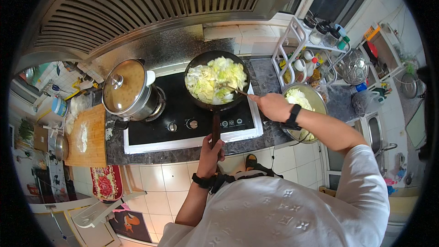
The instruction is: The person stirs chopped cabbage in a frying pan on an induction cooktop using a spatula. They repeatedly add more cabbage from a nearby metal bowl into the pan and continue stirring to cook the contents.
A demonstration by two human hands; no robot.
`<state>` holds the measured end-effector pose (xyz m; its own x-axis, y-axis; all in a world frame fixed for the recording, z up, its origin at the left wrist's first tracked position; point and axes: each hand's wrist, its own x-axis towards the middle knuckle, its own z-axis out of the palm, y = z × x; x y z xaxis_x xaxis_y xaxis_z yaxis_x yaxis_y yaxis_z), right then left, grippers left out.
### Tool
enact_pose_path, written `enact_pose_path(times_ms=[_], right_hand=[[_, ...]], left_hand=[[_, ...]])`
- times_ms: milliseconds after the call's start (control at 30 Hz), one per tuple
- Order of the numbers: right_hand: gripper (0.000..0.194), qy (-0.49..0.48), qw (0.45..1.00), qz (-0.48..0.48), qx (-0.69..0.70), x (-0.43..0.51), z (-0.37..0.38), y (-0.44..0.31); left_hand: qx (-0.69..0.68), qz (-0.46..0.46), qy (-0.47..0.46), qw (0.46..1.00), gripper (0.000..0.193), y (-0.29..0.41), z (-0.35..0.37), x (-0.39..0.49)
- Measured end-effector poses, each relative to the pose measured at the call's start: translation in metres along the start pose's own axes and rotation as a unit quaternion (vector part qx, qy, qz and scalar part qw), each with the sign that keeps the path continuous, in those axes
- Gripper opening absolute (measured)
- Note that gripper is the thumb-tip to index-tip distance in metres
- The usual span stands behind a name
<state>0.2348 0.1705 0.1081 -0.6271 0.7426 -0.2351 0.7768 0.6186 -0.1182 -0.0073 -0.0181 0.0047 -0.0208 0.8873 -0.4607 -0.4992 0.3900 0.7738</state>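
My left hand point(210, 154) grips the dark wooden handle point(215, 128) of a black wok point(189, 97) on the right side of the gas hob. Chopped cabbage point(216, 79) is heaped in the wok, pale yellow and green. With my right hand point(271, 105) I hold a thin utensil point(236, 90), whose far end disappears among the leaves; its kind is hard to tell. Below my right forearm stands a metal basin point(321, 104) with more cabbage point(299, 98), partly covered by my wrist and forearm.
A lidded steamer pot point(127, 87) occupies the left burner of the black glass hob point(175, 110). Left of it lies a floury wooden board point(92, 134). Seasoning jars fill a white rack point(291, 46) at the back right. The range hood point(154, 10) hangs overhead.
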Motion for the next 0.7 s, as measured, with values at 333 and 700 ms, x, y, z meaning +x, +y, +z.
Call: enact_pose_path(times_ms=[333,700], right_hand=[[0.046,0.053,0.964,-0.05,0.255,-0.033,-0.029,0.029],[0.045,0.078,0.993,0.038,0.074,0.002,0.018,-0.015]], left_hand=[[0.01,0.005,0.004,1.0,0.046,0.001,0.0,-0.001],[-0.016,-0.004,-0.008,1.0,0.044,0.0,-0.004,0.0]])
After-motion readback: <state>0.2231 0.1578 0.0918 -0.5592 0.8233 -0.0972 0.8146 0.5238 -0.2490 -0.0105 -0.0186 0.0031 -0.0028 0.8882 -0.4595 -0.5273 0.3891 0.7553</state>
